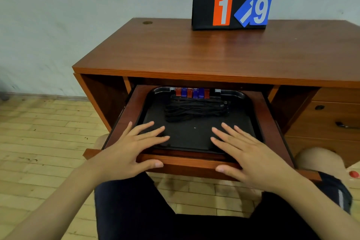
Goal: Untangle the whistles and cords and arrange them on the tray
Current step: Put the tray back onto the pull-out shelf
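Left hand (134, 142): your fingers are spread flat, the fingertips lie on the near left part of the tray, the thumb rests on the front edge of the drawer. It holds nothing.
Drawer (187, 163): it is pulled out from under the desk (194, 50) and it carries the tray. Its back part is under the desk top, in shadow.
Tray (194, 136): black, it fills most of the drawer. The near half is bare.
Cords (196, 110): black, gathered in one long bundle across the far half of the tray. I cannot tell if they are fully untangled.
Whistles (192, 92): red and blue, in a row at the far rim, touching one another.
Right hand (247, 152): also spread and flat, fingertips on the near right part of the tray, thumb on the drawer front. It pinches nothing.
Scoreboard (231, 8): it stands at the back of the desk, well apart from your hands.
Risk: if you push the drawer fast, I think the tray may slide, and the whistles may roll out of the row. The fingers on the tray could also be caught under the desk edge.
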The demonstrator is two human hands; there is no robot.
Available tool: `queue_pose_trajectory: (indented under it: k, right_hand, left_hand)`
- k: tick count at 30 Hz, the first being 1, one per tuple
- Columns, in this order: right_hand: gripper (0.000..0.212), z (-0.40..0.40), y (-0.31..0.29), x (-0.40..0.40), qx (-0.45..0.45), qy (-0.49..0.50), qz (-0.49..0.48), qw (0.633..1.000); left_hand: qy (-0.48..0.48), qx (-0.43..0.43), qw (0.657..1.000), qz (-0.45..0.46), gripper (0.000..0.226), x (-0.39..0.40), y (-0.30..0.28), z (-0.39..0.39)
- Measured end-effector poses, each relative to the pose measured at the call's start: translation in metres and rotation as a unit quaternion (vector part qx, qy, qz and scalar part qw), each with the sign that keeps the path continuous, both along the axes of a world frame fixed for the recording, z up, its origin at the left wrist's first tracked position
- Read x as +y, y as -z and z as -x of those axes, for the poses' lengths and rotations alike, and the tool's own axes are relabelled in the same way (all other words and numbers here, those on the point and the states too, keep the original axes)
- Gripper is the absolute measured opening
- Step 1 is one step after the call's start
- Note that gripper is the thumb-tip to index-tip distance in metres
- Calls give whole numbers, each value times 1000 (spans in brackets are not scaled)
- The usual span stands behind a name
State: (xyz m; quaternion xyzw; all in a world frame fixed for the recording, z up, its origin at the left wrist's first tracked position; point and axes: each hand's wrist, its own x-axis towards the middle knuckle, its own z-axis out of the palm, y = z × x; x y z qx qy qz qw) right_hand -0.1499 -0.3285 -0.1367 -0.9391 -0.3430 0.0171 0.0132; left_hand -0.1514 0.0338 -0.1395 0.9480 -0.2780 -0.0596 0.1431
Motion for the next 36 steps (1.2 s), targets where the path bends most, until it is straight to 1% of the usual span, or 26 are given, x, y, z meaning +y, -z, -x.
queue_pose_trajectory:
  k: [2,4,6,8,11,14,18,20,25,29,32,36]
  right_hand:
    - [81,-15,-1,1,-27,-3,13,1000]
    - [87,-31,-5,2,-64,-3,24,998]
    - [96,-49,-12,1,-100,13,24,995]
    - [106,-70,-20,0,-132,32,28,990]
    - [115,-95,-31,-1,-152,61,47,985]
    - [118,-114,-37,-3,-153,84,58,983]
    - [122,-137,-39,-10,-147,121,63,980]
    - [120,-146,-36,-11,-150,137,61,977]
    - [107,-156,-27,-7,-183,173,4,968]
    - [96,-164,-20,-1,-224,190,-34,955]
    - [89,-167,-16,1,-253,196,-48,946]
    - [81,-173,-9,2,-293,201,-62,933]
  left_hand:
    - [-16,-30,999,-10,79,-2,0,-12]
    - [-42,-91,994,-31,92,-6,-1,-25]
    - [-69,-157,984,-51,105,-11,-4,-40]
    - [-71,-204,974,-71,116,-17,-11,-60]
    - [-64,-220,968,-101,128,-25,-24,-91]
    - [-58,-212,968,-126,132,-31,-32,-119]
    - [-57,-203,965,-153,134,-35,-39,-150]
    - [-61,-200,964,-161,132,-37,-41,-163]
    - [-86,-203,962,-162,120,-45,-42,-176]
    - [-110,-230,954,-156,108,-54,-39,-179]
    - [-121,-260,945,-156,99,-57,-37,-179]
    - [-142,-267,940,-156,92,-64,-39,-184]
